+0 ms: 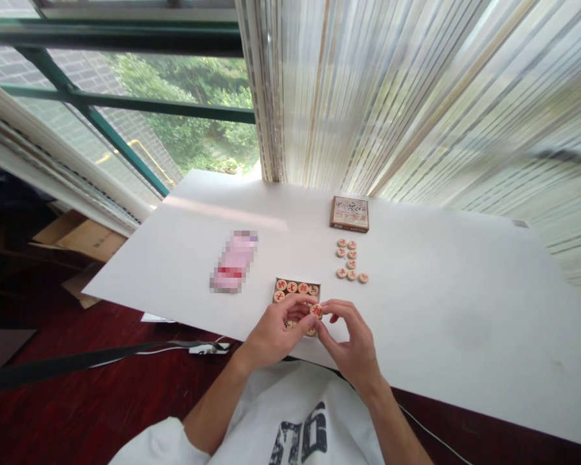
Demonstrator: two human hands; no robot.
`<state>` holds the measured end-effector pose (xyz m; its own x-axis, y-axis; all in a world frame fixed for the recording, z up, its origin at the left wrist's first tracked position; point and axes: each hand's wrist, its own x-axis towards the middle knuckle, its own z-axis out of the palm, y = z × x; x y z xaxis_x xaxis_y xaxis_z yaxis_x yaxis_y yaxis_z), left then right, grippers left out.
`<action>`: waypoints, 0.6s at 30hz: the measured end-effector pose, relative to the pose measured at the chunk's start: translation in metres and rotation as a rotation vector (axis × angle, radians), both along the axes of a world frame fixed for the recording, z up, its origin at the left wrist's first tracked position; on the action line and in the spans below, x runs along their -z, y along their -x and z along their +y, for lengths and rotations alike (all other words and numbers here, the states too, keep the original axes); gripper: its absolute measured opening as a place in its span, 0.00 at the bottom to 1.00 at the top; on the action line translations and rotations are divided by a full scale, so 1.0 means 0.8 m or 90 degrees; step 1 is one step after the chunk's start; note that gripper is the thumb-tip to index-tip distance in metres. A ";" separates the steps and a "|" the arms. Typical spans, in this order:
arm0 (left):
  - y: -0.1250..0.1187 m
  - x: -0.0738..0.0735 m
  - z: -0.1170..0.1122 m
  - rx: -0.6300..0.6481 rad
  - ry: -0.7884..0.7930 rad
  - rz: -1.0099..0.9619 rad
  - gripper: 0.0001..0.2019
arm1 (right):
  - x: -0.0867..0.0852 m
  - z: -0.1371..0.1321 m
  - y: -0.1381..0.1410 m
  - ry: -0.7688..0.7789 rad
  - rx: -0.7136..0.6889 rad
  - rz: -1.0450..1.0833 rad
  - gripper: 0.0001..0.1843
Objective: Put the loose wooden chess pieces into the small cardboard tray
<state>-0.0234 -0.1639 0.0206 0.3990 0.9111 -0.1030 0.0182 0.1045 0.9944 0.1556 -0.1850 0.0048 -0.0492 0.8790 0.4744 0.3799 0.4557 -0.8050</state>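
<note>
A round Chinese chess piece (316, 311) with a red character faces up between my two hands. My left hand (275, 330) is closed at the piece's left edge, thumb and fingertips against it. From the other side, my right hand (352, 341) pinches the same piece. Beneath them sits an open box tray (320, 284) holding rows of pieces, some with red characters and some with black; my left hand hides part of it. Several loose red-lettered pieces (351, 265) lie on the table, beyond the tray and to its right.
A brown printed box lid (350, 215) lies at the back of the white table (445, 278). A pink, pixelated phone-shaped object (235, 261) is left of the tray. Striped curtains (392, 90) and a window border the far edge. A power strip (209, 348) rests below on the left.
</note>
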 end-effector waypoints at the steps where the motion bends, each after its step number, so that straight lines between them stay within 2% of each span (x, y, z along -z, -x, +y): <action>1: 0.001 -0.001 0.000 0.007 -0.008 0.002 0.15 | 0.000 0.000 0.000 0.002 -0.001 -0.001 0.14; 5: 0.001 -0.001 0.000 0.020 -0.033 0.000 0.14 | 0.000 -0.004 -0.002 0.025 -0.002 -0.008 0.17; 12: 0.001 0.003 -0.003 0.008 -0.039 0.019 0.14 | 0.007 -0.011 -0.004 0.148 -0.009 0.034 0.15; 18: 0.002 0.002 -0.003 0.007 -0.059 0.041 0.14 | 0.007 -0.010 -0.003 0.174 -0.018 0.068 0.14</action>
<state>-0.0248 -0.1659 0.0187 0.4036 0.9138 -0.0447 0.0836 0.0118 0.9964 0.1577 -0.1928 -0.0008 -0.0378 0.9739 0.2237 0.2766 0.2253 -0.9342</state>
